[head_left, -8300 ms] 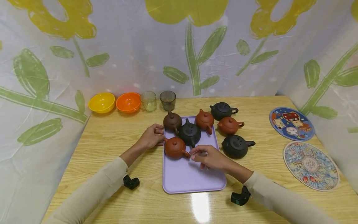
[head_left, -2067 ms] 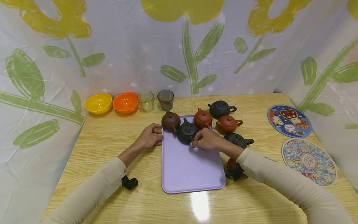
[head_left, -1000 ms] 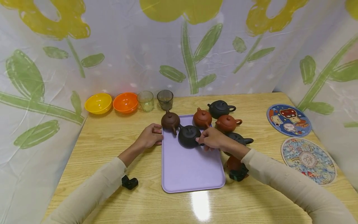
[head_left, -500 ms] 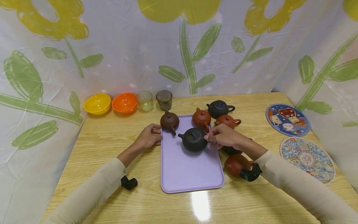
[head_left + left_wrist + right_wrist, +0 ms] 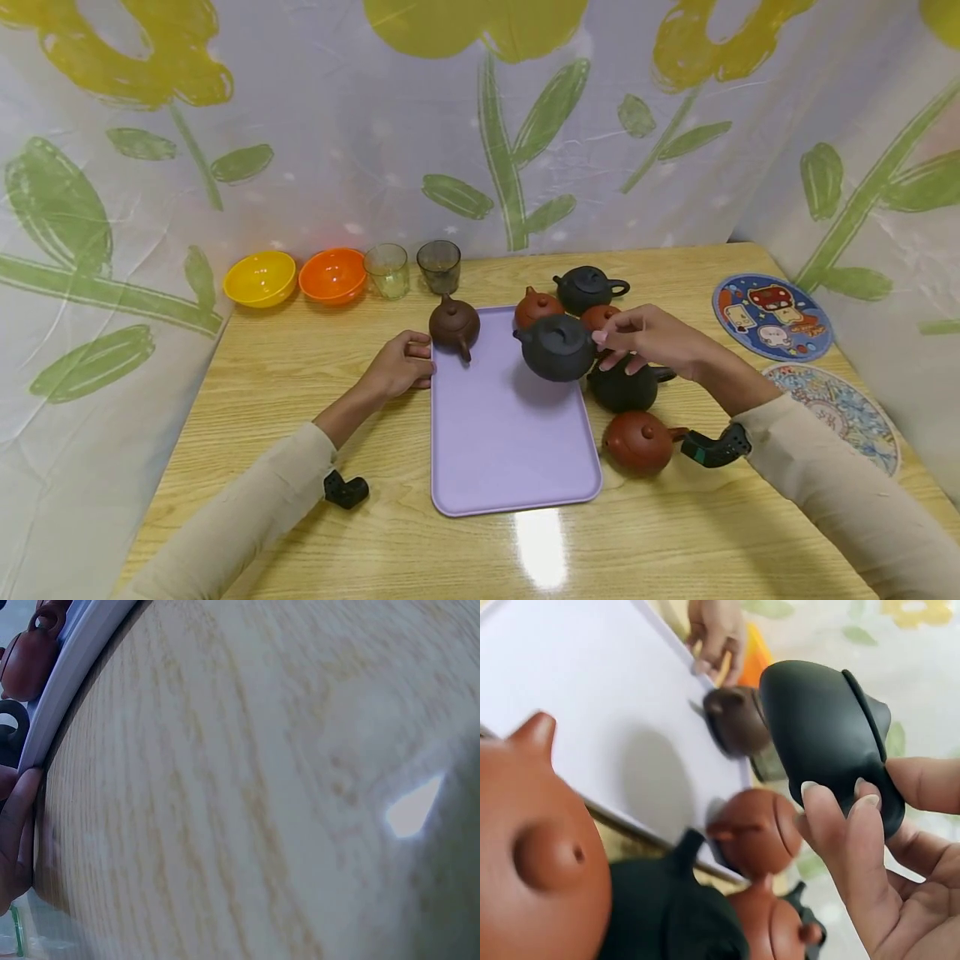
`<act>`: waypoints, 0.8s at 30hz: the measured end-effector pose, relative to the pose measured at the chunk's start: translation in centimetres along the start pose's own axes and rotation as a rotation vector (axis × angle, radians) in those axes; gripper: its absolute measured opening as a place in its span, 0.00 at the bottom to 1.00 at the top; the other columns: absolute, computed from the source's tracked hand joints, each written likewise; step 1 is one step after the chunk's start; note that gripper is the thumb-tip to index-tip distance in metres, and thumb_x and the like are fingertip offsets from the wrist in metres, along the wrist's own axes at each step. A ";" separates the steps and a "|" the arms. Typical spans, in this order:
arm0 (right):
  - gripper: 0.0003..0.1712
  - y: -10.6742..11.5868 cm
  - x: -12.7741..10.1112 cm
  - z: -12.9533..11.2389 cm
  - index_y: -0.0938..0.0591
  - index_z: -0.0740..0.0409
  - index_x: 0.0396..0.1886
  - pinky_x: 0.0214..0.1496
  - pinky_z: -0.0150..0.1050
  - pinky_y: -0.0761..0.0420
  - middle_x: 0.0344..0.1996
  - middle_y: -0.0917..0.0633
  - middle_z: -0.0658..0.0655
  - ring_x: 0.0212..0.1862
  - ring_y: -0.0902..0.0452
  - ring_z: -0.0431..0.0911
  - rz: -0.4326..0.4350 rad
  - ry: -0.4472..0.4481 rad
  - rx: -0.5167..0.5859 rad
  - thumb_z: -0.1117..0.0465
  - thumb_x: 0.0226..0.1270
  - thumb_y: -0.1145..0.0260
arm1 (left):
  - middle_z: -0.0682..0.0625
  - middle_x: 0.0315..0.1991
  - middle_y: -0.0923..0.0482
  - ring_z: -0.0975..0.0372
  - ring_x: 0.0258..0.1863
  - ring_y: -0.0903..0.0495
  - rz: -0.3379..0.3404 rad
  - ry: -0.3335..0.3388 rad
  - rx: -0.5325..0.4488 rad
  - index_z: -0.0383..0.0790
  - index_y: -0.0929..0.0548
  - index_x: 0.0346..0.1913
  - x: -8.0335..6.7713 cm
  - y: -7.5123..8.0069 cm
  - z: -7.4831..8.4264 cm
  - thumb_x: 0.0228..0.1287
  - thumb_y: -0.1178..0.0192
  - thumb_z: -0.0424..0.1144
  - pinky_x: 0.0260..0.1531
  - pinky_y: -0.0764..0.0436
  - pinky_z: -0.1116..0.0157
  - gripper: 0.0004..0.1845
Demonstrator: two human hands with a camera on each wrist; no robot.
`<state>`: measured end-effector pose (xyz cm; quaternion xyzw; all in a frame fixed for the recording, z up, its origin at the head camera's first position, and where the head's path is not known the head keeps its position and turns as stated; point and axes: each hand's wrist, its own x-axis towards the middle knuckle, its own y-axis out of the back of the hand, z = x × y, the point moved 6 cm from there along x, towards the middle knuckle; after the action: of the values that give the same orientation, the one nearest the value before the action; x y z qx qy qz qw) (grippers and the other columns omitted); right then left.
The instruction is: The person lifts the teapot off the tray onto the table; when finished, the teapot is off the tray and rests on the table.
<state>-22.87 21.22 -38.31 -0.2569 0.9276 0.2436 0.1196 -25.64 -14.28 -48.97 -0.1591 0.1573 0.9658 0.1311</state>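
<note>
Up and over to the right went the black teapot (image 5: 558,350): half a second before, it was lower and nearer the middle of the tray (image 5: 510,450). From the head view, it hung above the tray's right side, with its shadow under it. The right hand (image 5: 648,340) pinched it at the handle end. The left hand (image 5: 401,364) had its fingers bent a little and touching the tray's left edge; I could not tell if they pinched it. A brown teapot (image 5: 453,325) sat at the tray's back left corner and a red teapot (image 5: 538,308) at its back right. Four more teapots (image 5: 637,444) stood in a line by the tray's right side, two red and two black. Two bowls (image 5: 333,277) and two glasses (image 5: 439,268) stood at the back left.

From the left wrist, mostly wooden table (image 5: 225,787) showed, with the left fingers by the tray's rim.

From the right wrist, the right thumb and fingers held the black teapot close up. Beyond it, the left hand was at the tray's edge, near the brown teapot.
</note>
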 end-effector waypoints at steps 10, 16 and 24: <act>0.15 4.8 -1.5 1.6 0.17 0.62 0.46 0.41 0.40 0.14 0.41 0.14 0.52 0.43 0.15 0.42 0.073 0.000 0.100 0.56 0.79 0.44 | 0.37 0.56 0.30 0.58 0.42 0.20 -0.002 -0.004 -0.014 0.31 0.35 0.69 0.3 -0.2 -0.3 0.67 0.40 0.28 0.40 0.11 0.63 0.29; 0.12 7.6 -1.7 3.6 0.17 0.50 0.45 0.40 0.34 0.14 0.41 0.16 0.44 0.44 0.15 0.37 0.103 0.001 0.179 0.54 0.81 0.46 | 0.37 0.56 0.30 0.56 0.43 0.19 0.005 -0.006 -0.011 0.32 0.34 0.69 0.3 -0.2 -0.2 0.67 0.40 0.27 0.39 0.11 0.63 0.28; 0.15 11.0 -0.9 6.2 0.23 0.49 0.56 0.44 0.33 0.16 0.43 0.19 0.40 0.45 0.16 0.33 0.176 -0.056 0.160 0.48 0.81 0.48 | 0.37 0.56 0.30 0.56 0.43 0.19 0.007 -0.001 -0.012 0.32 0.34 0.69 0.2 0.1 -0.3 0.67 0.40 0.27 0.39 0.12 0.64 0.29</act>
<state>-27.35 33.02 -38.96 -0.1573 0.9593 0.1856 0.1437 -25.77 -14.39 -49.25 -0.1590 0.1520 0.9672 0.1270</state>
